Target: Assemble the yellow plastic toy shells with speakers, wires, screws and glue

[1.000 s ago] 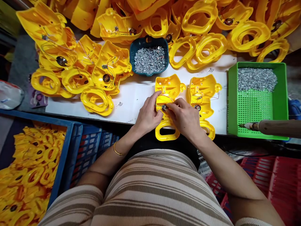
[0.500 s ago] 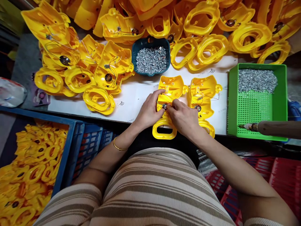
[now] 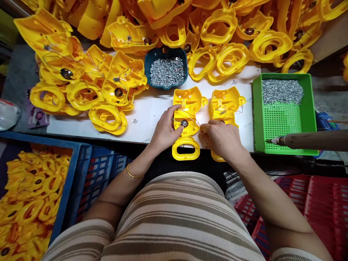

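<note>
A yellow plastic shell (image 3: 187, 97) lies open side up on the white-covered bench, with thin wires and a round dark speaker-like part (image 3: 184, 123) inside. My left hand (image 3: 166, 127) grips its left edge, index finger above and thumb below. My right hand (image 3: 223, 139) is just right of this shell, its fingers curled together; anything pinched in them is too small to make out. Behind that hand lies a second yellow shell (image 3: 225, 98), partly covered. Below the first shell sits a yellow oval ring (image 3: 186, 158); another ring (image 3: 216, 156) is mostly hidden by my right hand.
A dark teal tray (image 3: 146, 69) of small screws stands behind the shells. On the right are a green basket (image 3: 258, 119) with metal pieces and a pointed tool (image 3: 312, 140) above it. Yellow parts crowd the back and left. A blue crate (image 3: 73, 170) stands lower left.
My right hand has moved right, off the round part in the first shell, which now shows uncovered. My left hand stays at the shell's edge. The whole view has shifted slightly.
</note>
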A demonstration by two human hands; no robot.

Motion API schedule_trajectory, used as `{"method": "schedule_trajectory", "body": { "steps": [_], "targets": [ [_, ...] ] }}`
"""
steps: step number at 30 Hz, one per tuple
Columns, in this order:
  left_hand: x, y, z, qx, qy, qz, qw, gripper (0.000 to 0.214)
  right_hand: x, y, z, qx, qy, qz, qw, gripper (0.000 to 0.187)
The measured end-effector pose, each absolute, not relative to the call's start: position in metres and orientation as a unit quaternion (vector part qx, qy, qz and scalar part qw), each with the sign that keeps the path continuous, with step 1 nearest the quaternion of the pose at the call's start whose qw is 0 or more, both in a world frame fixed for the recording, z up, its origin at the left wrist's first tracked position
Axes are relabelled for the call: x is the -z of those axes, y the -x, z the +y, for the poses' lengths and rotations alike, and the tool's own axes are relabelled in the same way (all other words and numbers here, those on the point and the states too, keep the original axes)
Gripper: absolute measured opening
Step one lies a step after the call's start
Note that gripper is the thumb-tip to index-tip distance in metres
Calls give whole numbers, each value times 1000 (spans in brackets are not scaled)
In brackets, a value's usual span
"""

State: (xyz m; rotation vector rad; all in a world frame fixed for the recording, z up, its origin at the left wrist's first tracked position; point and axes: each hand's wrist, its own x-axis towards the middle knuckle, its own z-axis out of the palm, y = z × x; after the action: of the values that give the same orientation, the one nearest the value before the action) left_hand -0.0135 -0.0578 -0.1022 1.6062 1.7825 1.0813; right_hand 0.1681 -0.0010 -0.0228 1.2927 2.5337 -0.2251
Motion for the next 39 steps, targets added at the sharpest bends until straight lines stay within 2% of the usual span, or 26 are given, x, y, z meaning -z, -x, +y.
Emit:
{"method": "schedule_trajectory", "body": {
  "steps": [4,7,9,12,17,23,26,30,33,36,39],
  "targets": [
    [97,14,-60,-392,-601,657,231,66,35,-180,5,121,-460,879,42,25],
    [88,14,-66,-364,-610,680,181,66,29,-189,12,347,-453,819,-62,23],
    [81,11,-73,-361,-611,694,121,59,25,-189,15,519,-438,724,-120,28],
    [71,3,-83,-391,-640,658,67,38,22,-178,14,645,-426,607,-186,40],
    [66,-10,-85,-472,-636,603,90,17,27,-158,7,652,-425,586,-225,44],
    [70,-16,-87,-514,-582,613,145,16,33,-153,-2,644,-424,592,-234,46],
    [68,-16,-88,-545,-495,622,266,22,35,-153,-4,671,-414,567,-239,41],
    [67,-9,-84,-564,-330,578,489,28,36,-153,-5,718,-391,525,-237,42],
    [67,-3,-80,-557,-267,537,575,34,37,-153,-6,703,-389,544,-242,39],
    [65,0,-79,-545,-285,550,564,37,41,-155,-6,625,-405,618,-251,31],
    [66,3,-84,-551,-379,610,424,34,43,-160,-3,546,-437,666,-260,23]
  ]
}}
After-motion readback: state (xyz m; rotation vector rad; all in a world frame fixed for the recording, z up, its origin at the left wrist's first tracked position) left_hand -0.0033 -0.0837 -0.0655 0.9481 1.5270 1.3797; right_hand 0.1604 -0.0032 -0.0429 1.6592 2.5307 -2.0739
